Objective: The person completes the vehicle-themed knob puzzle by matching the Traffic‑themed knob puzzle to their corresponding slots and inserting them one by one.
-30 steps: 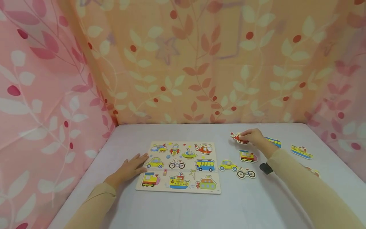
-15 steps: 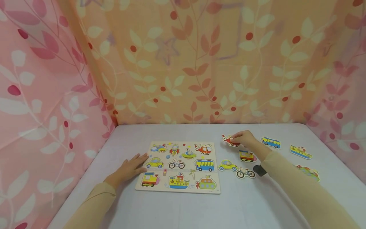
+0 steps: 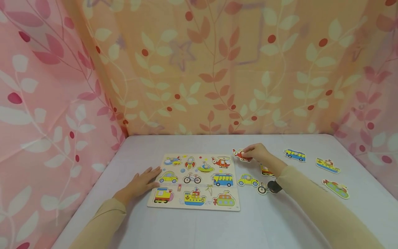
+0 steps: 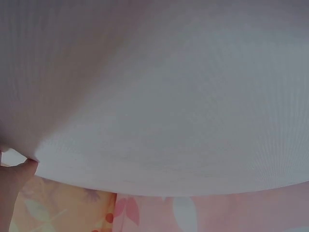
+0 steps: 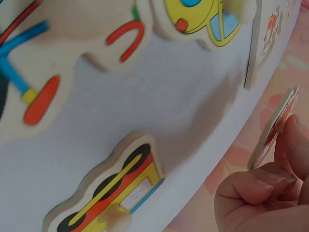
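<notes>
My right hand pinches a red helicopter puzzle piece between thumb and fingers, just off the top right corner of the wooden puzzle board. In the right wrist view, the helicopter piece is tilted up in the fingertips. Printed on the board is a matching helicopter picture. The left hand lies with fingers extended at the board's left edge. Plane, rocket and flying saucer pieces with knobs sit in the board's top area.
Loose pieces lie right of the board: a yellow car, a bicycle, a train, a bus, a ship and a submarine. My right forearm crosses above the table. Patterned curtains stand behind.
The right hand has moved left with the helicopter piece, from above the train toward the board's top right corner. The bus and submarine are now uncovered. My left hand stays in place.
</notes>
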Action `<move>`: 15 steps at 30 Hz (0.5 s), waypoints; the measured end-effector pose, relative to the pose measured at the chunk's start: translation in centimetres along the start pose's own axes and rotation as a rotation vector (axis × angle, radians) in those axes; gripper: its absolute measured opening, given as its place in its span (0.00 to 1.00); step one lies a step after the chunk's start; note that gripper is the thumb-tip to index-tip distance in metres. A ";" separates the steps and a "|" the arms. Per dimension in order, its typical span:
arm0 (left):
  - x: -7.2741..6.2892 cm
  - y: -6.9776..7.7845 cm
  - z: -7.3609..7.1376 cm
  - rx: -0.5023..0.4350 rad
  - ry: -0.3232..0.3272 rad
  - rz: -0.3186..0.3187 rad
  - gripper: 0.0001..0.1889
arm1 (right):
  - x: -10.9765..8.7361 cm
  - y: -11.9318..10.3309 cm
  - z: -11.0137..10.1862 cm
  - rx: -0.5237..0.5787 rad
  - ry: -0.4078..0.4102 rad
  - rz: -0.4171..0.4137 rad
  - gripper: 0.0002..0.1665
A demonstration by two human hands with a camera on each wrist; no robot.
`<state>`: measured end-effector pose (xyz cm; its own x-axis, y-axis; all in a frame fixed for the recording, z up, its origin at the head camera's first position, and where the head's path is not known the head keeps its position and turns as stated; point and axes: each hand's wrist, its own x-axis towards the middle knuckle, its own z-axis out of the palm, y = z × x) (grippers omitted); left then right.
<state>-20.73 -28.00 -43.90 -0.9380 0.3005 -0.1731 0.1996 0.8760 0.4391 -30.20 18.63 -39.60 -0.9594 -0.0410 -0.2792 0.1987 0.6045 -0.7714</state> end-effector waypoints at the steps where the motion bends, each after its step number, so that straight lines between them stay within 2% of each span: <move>1: 0.0 0.0 0.0 0.001 0.000 -0.003 0.39 | 0.0 -0.2 0.2 0.000 -0.001 0.003 0.20; 15: 0.2 0.0 0.0 0.007 -0.010 -0.007 0.40 | 0.1 -1.6 2.5 0.001 -0.020 -0.017 0.17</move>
<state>-20.90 -27.99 -43.91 -0.9365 0.2982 -0.1845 0.1952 0.8804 0.4321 -30.13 15.63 -39.85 -0.9583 -0.0672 -0.2779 0.1829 0.6029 -0.7766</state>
